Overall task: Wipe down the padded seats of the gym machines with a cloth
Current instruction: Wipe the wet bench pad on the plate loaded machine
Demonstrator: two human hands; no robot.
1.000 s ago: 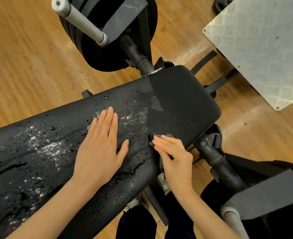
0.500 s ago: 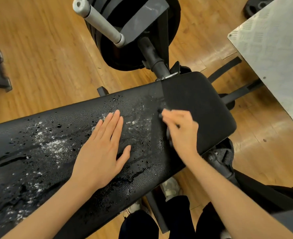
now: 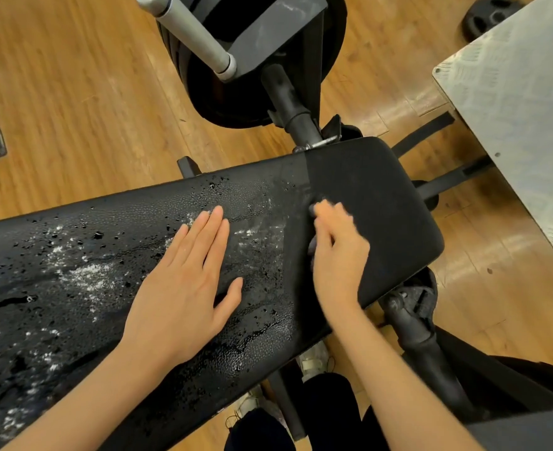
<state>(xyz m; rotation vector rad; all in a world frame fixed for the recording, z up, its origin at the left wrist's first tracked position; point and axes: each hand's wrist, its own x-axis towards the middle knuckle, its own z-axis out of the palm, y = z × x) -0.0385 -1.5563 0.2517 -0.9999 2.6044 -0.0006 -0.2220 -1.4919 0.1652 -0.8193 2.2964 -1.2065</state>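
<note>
Since a second ago right hand (image 3: 335, 252) has swept from the bench (image 3: 398, 203) near edge toward 12 o'clock, blurred, apparently gripping a dark cloth (image 3: 312, 247) at the wet-dry line, left hand (image 3: 187, 284) flat, spread, bracing; spray at 9 o'clock remains unwiped.

Warm bright light, wet glare, right hand (image 3: 336, 252) motion-blurred, wide-angle edges
</note>
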